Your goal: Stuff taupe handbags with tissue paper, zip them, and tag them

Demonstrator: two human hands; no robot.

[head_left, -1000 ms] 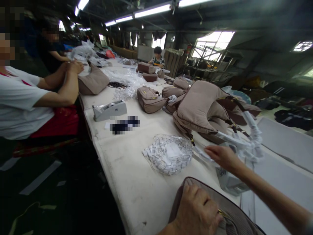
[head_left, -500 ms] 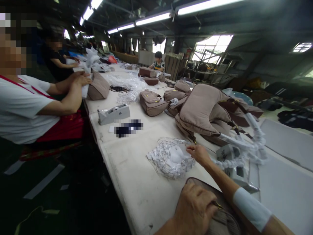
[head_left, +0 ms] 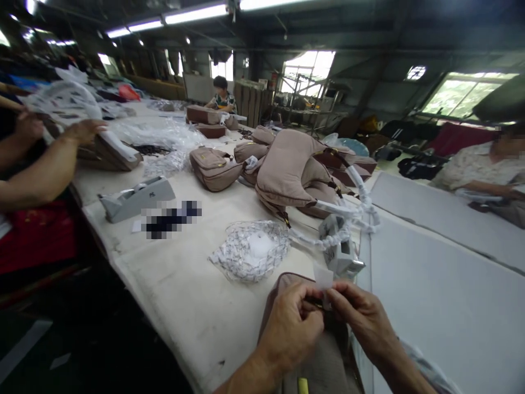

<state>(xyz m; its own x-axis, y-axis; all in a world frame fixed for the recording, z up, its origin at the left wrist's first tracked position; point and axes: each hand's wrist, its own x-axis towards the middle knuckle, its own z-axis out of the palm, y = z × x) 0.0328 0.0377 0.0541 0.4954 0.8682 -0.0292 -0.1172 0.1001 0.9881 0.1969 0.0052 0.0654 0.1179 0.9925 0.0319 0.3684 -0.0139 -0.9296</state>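
A taupe bag (head_left: 320, 355) with dark piping lies at the near edge of the table, below both hands. My right hand (head_left: 361, 314) pinches a small white paper piece (head_left: 324, 277) above the bag's top. Beside it, my left hand (head_left: 289, 323) is closed at the bag's zipper edge, fingers curled; what it grips is too small to make out. Just beyond the hands sits a pile of white patterned wrapping (head_left: 252, 249). A grey tape dispenser (head_left: 340, 249) stands behind my right hand.
Several taupe bags (head_left: 283, 164) with a wrapped strap lie farther back. Another tape dispenser (head_left: 139, 200) stands at the left, near clear plastic (head_left: 176, 142). A person's arms (head_left: 45, 164) handle a bag at the left edge; others sit at the back and right.
The view has turned to the right. My right hand has come back from the wrapping pile to my left hand, now with a white paper piece. A person at the right has come into view.
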